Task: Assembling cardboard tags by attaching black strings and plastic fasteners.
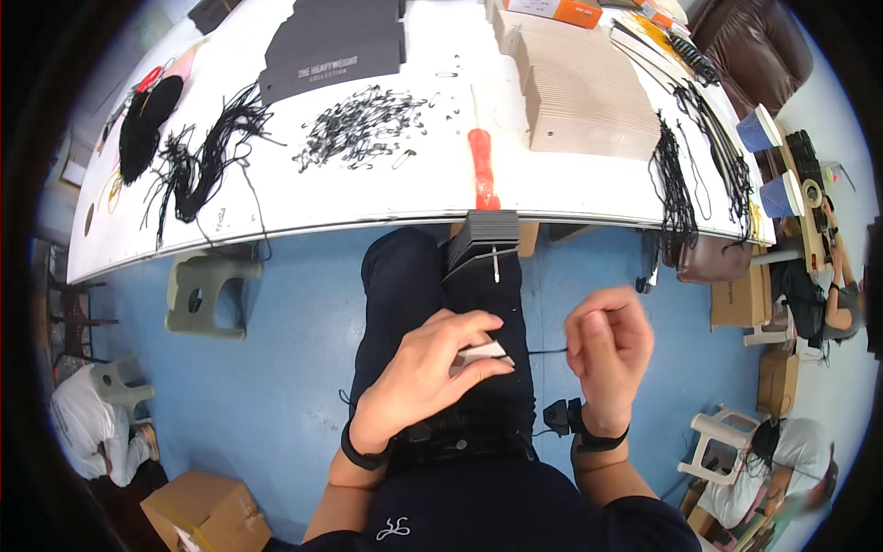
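My left hand (418, 373) is closed over my lap, pinching a small pale card (478, 353) between thumb and fingers. To its right, my right hand (609, 345) is closed with fingertips together on a thin black cord (550, 351). The cord stretches towards the card; where it ends is lost against my dark trousers. Beyond my hands, a red-handled tool (481, 166) with a thin metal shaft lies at the table's front edge. A stack of black cards (487, 232) sits at its shaft end, overhanging my thighs.
On the white table (340, 198) lie a pile of small black safety pins (363, 129), bundles of black cord (207, 161), dark card sheets (336, 46) and a stack of beige cards (589, 97). A green stool (207, 290) stands left. Other people sit at both sides.
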Available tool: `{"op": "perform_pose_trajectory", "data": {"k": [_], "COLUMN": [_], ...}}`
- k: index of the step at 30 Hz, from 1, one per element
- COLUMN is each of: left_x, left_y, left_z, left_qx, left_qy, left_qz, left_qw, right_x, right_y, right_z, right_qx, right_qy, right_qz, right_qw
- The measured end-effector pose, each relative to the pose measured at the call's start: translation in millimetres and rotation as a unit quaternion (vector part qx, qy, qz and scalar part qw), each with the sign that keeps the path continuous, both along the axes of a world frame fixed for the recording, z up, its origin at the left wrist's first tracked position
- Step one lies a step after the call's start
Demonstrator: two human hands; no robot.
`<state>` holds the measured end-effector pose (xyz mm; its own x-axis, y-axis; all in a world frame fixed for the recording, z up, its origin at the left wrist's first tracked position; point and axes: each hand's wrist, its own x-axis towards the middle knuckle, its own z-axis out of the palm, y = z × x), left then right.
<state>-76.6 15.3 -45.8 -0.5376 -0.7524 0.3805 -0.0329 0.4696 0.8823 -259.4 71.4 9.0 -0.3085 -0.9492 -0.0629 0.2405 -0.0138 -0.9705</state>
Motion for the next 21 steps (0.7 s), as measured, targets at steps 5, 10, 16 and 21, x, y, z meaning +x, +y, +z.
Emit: {"op": "perform_pose_trajectory", "data": {"k": [5,10,16,21], "left_x": [-3,-8,10,4], "left_y": [5,1,3,-5], "left_z": [8,19,-3,1], "left_qx": [-0.098,-0.112,-0.147,-0.162], "left_qy": [-0.045,-0.093,0.061,0.034], "left_qz": [-0.008,0.053,0.218,0.221], "left_qw": [0.994,0.988,0.963,0.961], "right_x": [-5,-43,-135,-212], "right_y": [0,27,3,-42], "right_z": [-3,10,15,-4], "right_qx": [-0.082,-0.086,-0.225,0.058], "right_qy": [0.438,0.448,0.272,0.478], "right_qz": [0.177,0.05,-0.466,-0.465], "right_qw": [0.878,0.889,0.811,0.743]}}
